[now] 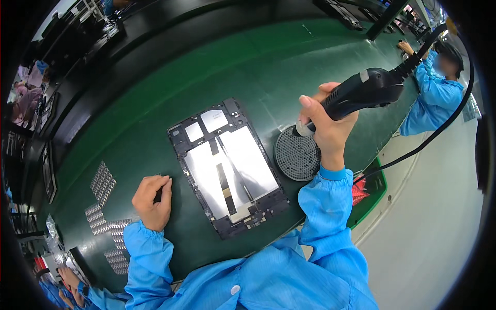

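My right hand [333, 126] is wrapped round a black electric screwdriver [364, 93] with a thick cable. The tool slants down to the left, its pale nose over the edge of a round grey dish [297, 157] full of small holes. Left of the dish lies an opened tablet [256, 163], a dark frame with bright silver panels and a black flat cable down its middle. My left hand [153, 201] rests closed on the table beside the tablet's left edge. Thumb and forefinger are pinched around something dark that I cannot make out.
Several sheets of small parts [103, 183] lie on the green table [139, 139] at the left. Beyond the right edge stands a green bin [377, 191] with something red inside. Co-workers in blue sleeves sit at the far right [431, 88] and lower left.
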A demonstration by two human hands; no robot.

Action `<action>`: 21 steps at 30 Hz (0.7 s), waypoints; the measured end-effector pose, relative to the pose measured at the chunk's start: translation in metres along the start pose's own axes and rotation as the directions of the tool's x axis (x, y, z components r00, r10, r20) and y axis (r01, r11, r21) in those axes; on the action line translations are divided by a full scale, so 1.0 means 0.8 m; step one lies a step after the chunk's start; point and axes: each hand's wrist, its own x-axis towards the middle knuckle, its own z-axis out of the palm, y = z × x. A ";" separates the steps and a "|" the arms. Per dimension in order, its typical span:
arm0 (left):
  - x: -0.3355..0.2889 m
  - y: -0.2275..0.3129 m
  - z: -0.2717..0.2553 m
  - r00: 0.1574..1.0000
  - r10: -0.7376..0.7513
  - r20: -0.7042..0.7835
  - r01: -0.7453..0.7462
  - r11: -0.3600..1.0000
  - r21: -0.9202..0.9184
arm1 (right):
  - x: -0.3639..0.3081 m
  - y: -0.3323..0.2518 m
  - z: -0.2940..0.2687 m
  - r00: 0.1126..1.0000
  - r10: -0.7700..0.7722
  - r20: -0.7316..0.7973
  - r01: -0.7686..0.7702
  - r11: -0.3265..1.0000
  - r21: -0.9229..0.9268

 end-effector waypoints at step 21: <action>0.038 0.168 -0.138 0.967 0.165 0.196 0.164 0.193 -0.968 | -0.005 0.007 -0.007 0.999 0.007 0.039 -0.007 1.000 -0.023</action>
